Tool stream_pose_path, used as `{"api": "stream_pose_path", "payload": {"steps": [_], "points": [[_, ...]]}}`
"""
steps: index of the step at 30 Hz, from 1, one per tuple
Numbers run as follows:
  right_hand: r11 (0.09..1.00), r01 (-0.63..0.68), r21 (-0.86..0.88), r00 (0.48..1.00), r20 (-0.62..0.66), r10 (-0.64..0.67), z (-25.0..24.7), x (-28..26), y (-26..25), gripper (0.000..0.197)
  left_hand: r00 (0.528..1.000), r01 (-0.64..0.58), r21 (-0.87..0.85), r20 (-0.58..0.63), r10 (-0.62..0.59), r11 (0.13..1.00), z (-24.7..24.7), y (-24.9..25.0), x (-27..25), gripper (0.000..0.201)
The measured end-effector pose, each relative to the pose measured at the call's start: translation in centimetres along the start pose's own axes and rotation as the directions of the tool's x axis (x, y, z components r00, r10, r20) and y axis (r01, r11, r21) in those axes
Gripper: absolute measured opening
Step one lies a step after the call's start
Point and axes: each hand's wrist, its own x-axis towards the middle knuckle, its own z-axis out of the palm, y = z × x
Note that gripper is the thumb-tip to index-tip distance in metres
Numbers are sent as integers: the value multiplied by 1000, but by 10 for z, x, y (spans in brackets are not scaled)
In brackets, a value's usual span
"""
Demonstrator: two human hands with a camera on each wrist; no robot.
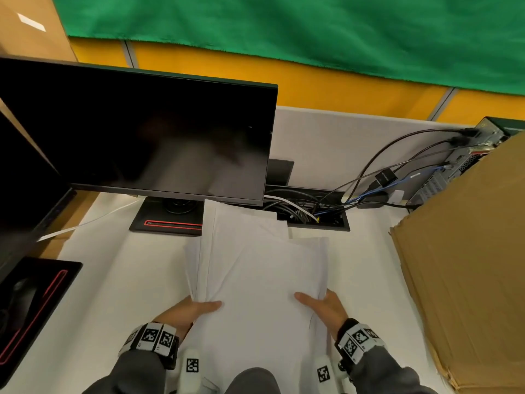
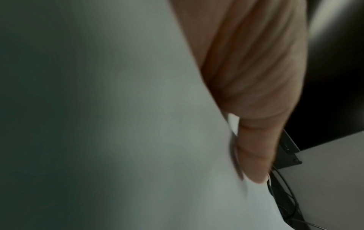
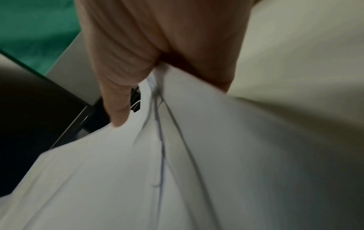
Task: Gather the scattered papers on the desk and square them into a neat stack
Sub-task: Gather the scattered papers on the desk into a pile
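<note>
A loose bundle of white papers is held up over the white desk, its sheets fanned and uneven at the far end. My left hand grips the bundle's left edge, thumb on top and fingers hidden beneath. My right hand grips the right edge the same way. In the left wrist view the thumb presses on the papers. The right wrist view shows the thumb on top of several layered papers.
A black monitor on its stand is just beyond the papers. An open cable tray with wires lies behind them. A large cardboard box is at the right, a second monitor base at the left.
</note>
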Motion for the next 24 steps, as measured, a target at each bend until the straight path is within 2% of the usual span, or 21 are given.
{"api": "stream_pose_path", "payload": {"steps": [3,4,7,9,12,14,18,21,22,24], "points": [[988,83,-130,961,-251,-114,-9,1,1,52,995,-36,-125,-101,23,992,-8,1,6,56],[986,70,-153,955,-274,-111,-11,2,2,52,988,-58,-173,-149,32,983,-10,1,11,60],[995,23,-92,985,-169,-39,-3,2,7,65,985,-69,-116,-165,50,991,0,6,15,75],[1000,-13,-10,996,-93,12,9,2,8,79,991,-58,18,-116,60,998,17,7,15,71],[1000,-1,1,999,-51,1,17,-2,6,64,990,-98,175,-85,114,980,44,4,14,56],[1000,0,7,999,-42,1,13,-9,5,65,987,-141,202,-50,154,969,54,1,10,48],[993,19,119,998,-67,-11,-9,-23,17,100,972,-231,141,-13,235,963,61,0,-18,31],[957,47,285,996,64,-67,-21,-36,18,99,952,-305,74,54,301,949,60,4,-41,53],[942,54,331,990,109,-95,-22,-41,12,98,940,-338,44,72,334,940,60,9,-51,51],[912,149,383,975,98,-201,-24,-50,-10,97,915,-395,-36,69,396,918,57,22,-69,59]]}}
